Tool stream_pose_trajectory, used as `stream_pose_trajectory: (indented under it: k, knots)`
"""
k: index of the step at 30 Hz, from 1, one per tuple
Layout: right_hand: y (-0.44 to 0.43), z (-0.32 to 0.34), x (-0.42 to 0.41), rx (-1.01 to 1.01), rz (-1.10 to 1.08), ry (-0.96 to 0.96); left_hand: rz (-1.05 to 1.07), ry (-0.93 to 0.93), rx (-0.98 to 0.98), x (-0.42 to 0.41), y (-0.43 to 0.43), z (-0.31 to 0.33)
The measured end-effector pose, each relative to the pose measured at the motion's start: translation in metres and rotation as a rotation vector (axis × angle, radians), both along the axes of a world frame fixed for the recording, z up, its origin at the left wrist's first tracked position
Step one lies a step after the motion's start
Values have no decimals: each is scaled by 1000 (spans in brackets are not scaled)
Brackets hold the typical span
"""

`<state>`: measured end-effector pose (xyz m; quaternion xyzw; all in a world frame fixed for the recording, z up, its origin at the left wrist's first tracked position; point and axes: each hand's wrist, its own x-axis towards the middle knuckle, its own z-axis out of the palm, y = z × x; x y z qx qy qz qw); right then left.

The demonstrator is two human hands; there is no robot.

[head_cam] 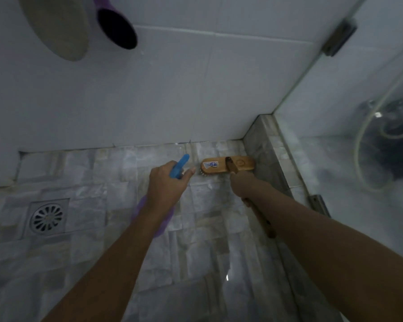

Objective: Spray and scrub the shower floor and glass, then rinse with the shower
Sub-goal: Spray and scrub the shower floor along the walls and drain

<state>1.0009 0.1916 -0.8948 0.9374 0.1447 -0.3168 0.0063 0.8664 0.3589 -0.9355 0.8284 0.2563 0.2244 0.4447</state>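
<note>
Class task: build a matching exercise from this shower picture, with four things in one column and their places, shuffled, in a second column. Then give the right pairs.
Column one
1. spray bottle
2. scrub brush
3. drain
4. upper hinge

Column two
A. set in the floor, at the left
B. held in the left hand
C. clamped on the edge of the glass
D. held in the right hand, head down near the corner

Pairs: 1-B, 2-D, 3-A, 4-C
</note>
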Motion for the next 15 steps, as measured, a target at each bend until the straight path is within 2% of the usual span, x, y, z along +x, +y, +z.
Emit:
stream_pose_trajectory:
  k: [1, 2, 4, 7, 9, 12, 13, 14, 15]
  knots:
    - [0, 4, -3, -25, 5, -11, -6, -4, 11, 3, -1, 0]
    - [2, 5, -4, -120, 85, 8, -11, -1, 27, 4, 0, 0]
    - [1, -2, 3, -164, 245, -63, 2, 21, 36, 8, 0, 0]
    - [-3, -12, 11, -115, 261, -118, 62, 13, 23, 5, 1, 4]
    - [-4, -8, 8, -129, 358, -201, 86, -21, -11, -1, 1, 3]
    - [-4, -8, 7, -217, 526, -204, 92, -13, -58, -1, 4, 3]
    - [-3, -6, 8, -195, 473, -222, 84, -7, -44, 1, 4, 3]
    - [-3, -11, 9, -228, 540, -241, 78, -8, -23, 2, 4, 4]
    - [-3, -11, 8, -209, 465, -246, 79, -19, -4, 2, 2, 5]
